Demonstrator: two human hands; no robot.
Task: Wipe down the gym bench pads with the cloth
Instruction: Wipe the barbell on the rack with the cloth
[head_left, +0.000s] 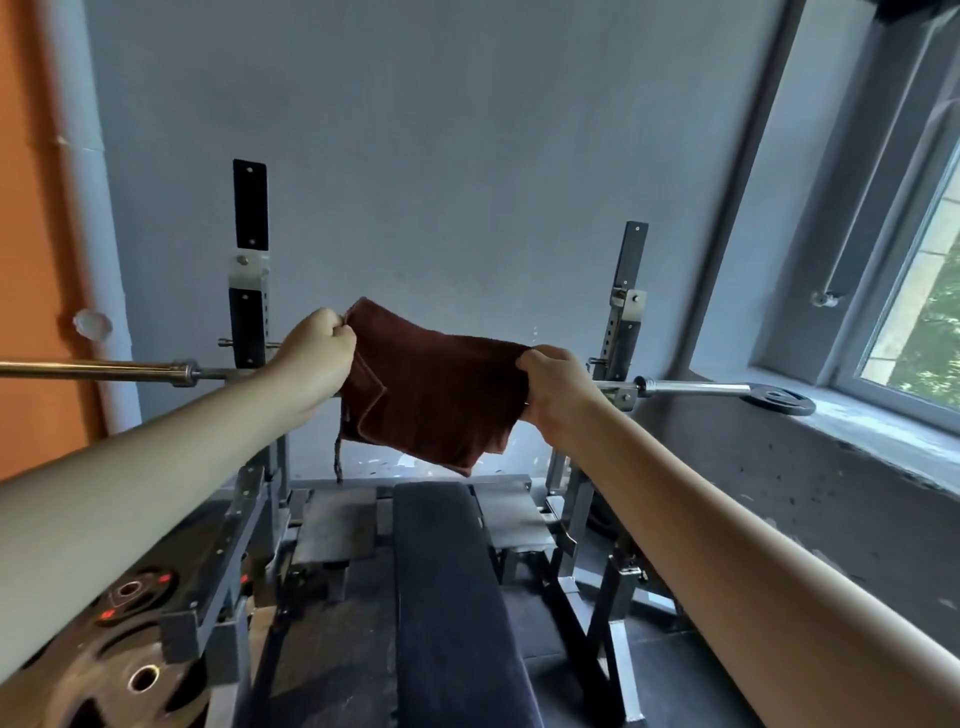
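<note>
Both bare forearms reach forward, holding a cloth taut in the air above the bench.

Weight plates (130, 675) (black, stacked on a rack at the lower left) sit nearest; no container shows anywhere. Left hand (319, 353) is closed in a fist, pinching the upper left corner of the dark red-brown cloth (434, 384); right hand (553, 389) clamps fingers and thumb on its right edge. Cloth hangs clear of the black bench pad (447, 587), above the pad's far end, in front of the barbell (88, 369) resting across two uprights. Behind is a grey wall; a small plate (779, 399) lies on the sill under the window (919, 291) at right.
</note>
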